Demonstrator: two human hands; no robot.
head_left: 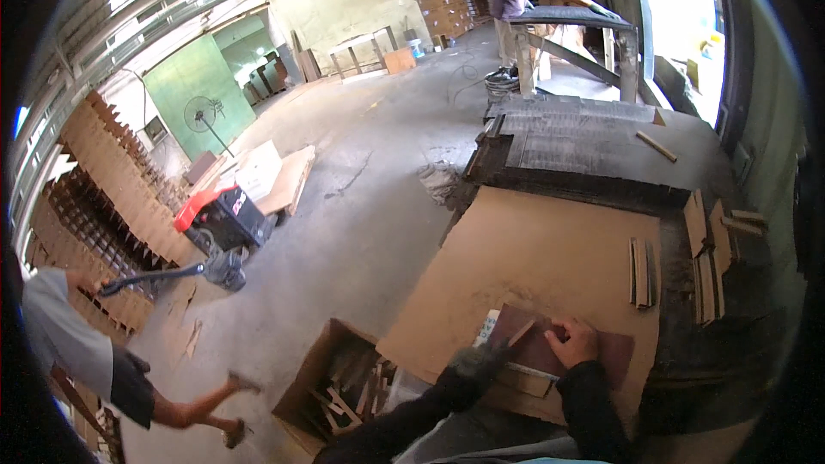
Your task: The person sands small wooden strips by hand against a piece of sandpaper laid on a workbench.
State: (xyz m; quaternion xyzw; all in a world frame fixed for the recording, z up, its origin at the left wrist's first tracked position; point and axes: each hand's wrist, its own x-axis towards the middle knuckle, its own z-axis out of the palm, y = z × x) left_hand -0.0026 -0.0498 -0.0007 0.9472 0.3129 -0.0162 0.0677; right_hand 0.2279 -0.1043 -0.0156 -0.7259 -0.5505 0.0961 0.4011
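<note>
Hands (528, 352) flat on dark board (593, 345); open cardboard box (320, 359) alongside holds wood scraps (348, 391).

cardboard sheet (533, 258) open, wood strips (640, 272) rightward

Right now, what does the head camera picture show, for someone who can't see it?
A person's right hand presses on a dark reddish-brown board lying on a big cardboard sheet, with the gloved left hand at its left edge. An open box of scraps sits lower left.
</note>
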